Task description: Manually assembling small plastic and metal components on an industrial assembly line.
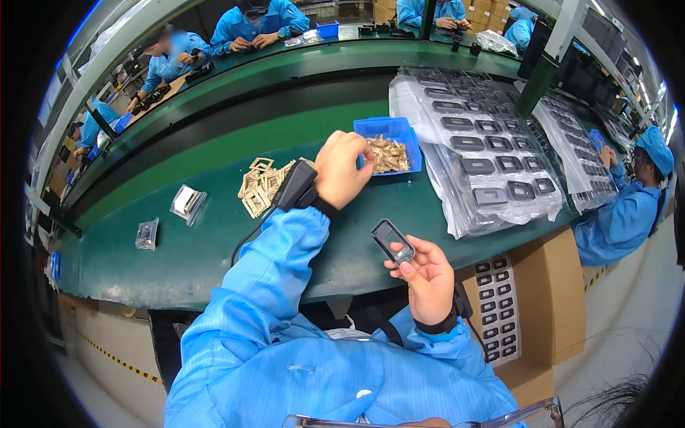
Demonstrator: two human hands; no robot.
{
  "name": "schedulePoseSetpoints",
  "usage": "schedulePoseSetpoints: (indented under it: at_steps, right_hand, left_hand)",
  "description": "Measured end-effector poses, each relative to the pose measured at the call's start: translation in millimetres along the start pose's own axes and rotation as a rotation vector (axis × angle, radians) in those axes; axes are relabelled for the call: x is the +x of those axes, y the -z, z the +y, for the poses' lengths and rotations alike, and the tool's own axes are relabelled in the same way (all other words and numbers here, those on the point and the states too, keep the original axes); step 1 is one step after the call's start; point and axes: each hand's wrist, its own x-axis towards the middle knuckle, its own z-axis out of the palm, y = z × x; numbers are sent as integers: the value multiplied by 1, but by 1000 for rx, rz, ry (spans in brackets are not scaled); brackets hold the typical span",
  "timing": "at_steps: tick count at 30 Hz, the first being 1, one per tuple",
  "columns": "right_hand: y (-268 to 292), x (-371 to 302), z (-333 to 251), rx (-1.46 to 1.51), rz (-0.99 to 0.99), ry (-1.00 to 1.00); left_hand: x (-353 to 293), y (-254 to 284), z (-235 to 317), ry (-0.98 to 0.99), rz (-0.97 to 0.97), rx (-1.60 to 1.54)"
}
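L hand (341, 171) back-up, fingers curled at L side of blue plastic bin (382, 127) w/ thin gold pcs (391, 157); can't tell if gripping any. R hand (431, 282) palm-up, gripping black rounded-rect. housing (386, 235) above table (114, 265) nr front edge. Smooth green top's bare along front edge, far L.

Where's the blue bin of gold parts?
Head view, above and right of centre: the blue bin sits on the green bench, between the left hand and the plastic trays of dark frames.
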Motion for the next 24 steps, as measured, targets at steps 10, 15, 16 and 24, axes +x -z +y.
schedulePoseSetpoints:
  at_steps: [10, 15, 16, 24]
  right_hand:
    - [-16, -23, -15, 239, -70, 61]
    - [-25, -27, -18, 187, -98, 80]
    - [-27, -28, -17, 128, -136, 129]
    - [-30, -33, -15, -118, -207, 244]
  left_hand:
    - [-88, 69, 109, -383, -64, -189]
    - [-104, 72, 108, -331, 7, -198]
    - [-105, 74, 110, -267, 17, -239]
    - [-105, 88, 119, 174, -85, -525]
